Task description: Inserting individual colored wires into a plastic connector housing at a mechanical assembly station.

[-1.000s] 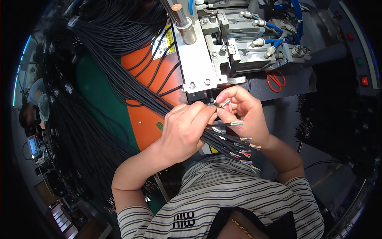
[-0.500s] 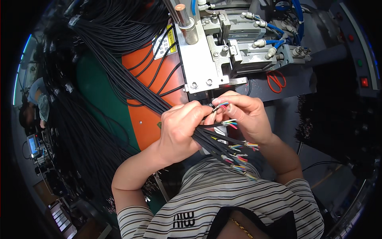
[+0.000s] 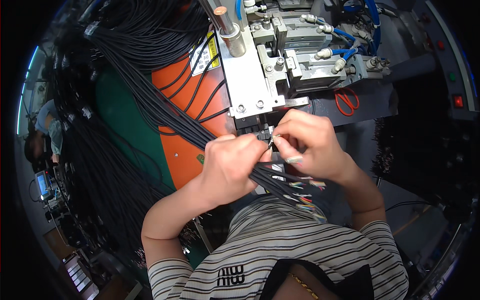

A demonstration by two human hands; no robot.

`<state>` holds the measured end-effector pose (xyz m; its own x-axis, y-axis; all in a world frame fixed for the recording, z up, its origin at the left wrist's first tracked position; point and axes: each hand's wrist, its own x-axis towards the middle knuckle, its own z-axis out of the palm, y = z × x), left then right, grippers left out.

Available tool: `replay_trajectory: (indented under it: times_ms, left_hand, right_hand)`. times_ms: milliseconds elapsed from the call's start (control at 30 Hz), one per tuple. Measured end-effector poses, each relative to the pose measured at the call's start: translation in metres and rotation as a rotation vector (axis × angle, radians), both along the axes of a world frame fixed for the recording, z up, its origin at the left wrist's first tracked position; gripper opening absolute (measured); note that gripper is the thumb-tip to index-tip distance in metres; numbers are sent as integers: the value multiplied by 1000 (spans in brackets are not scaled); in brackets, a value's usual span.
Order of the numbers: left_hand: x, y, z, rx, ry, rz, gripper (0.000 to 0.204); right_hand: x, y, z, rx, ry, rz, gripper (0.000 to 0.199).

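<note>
My left hand (image 3: 231, 162) is closed round a bundle of black cables (image 3: 274, 181). Their stripped ends fan out to the right, showing thin coloured wires (image 3: 305, 201). One cable end sticks up from between my left thumb and forefinger. Thumb and forefinger of my right hand (image 3: 311, 145) pinch the wires at that end; the wires themselves are mostly hidden by the fingers. Both hands are just in front of the metal machine plate (image 3: 250, 85), close to a small dark fixture (image 3: 257, 131) under its near edge.
Pneumatic cylinders with blue hoses (image 3: 345, 52) fill the back right. Red-handled scissors (image 3: 346, 101) lie on the grey surface. More black cables (image 3: 150, 45) run over the orange panel (image 3: 192, 145). A control panel (image 3: 456, 75) stands far right; a person (image 3: 47, 125) is far left.
My right hand's fingers have drawn together over the raised cable end, covering the coloured wires that showed there before. My left hand keeps its hold on the bundle, nearly in place.
</note>
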<state>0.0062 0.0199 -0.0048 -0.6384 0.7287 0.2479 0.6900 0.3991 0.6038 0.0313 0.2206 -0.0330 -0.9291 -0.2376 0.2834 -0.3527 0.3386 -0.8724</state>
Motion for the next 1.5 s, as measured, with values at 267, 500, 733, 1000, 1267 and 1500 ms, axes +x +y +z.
replay_trajectory:
  times_ms: [267,500,733,1000,1267,1500]
  left_hand:
    - [2,-2,1,-146,281,61,38]
    - [-1,-2,-1,-155,232,-25,41]
    - [-2,2,5,-271,246,-93,56]
    - [1,7,8,-349,268,-84,51]
    - [0,7,7,-344,272,-39,47]
    - [0,0,2,-194,274,15,32]
  right_hand:
    - [2,-6,2,488,186,-125,6]
    - [2,-6,-9,369,213,-158,7]
    - [0,-5,3,537,205,-122,5]
    - [5,-9,-12,349,244,-232,9]
    - [-1,-3,-10,355,142,-121,14]
    - [-1,-2,-4,329,59,-123,11]
